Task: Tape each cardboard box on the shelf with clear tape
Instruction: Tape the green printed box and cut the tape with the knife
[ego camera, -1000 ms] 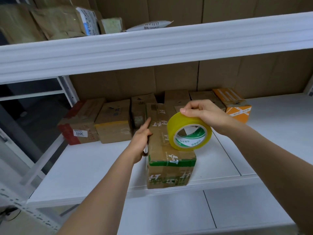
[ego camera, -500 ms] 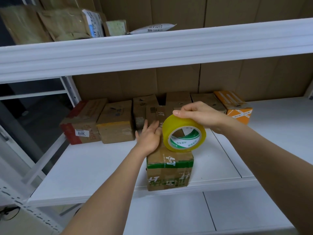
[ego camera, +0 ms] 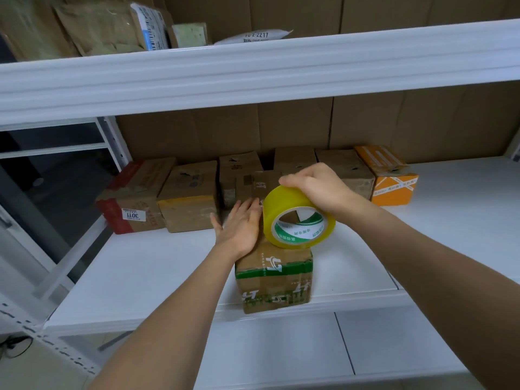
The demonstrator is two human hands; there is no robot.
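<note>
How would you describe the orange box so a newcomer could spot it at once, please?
Look at the white shelf backed by brown cardboard, where a row of boxes lines the rear. The orange box is at the row's far right end. It alone is bright orange with white stripes; its neighbours are plain brown.

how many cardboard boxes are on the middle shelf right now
7: front box under the hands; back row: red-edged, yellow-taped, three plain brown, orange. More may be hidden.

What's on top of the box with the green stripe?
The left hand lies flat on the green-striped box, and the right hand holds the tape roll over it. They cover the top, so any tape stuck there is hidden.
</note>
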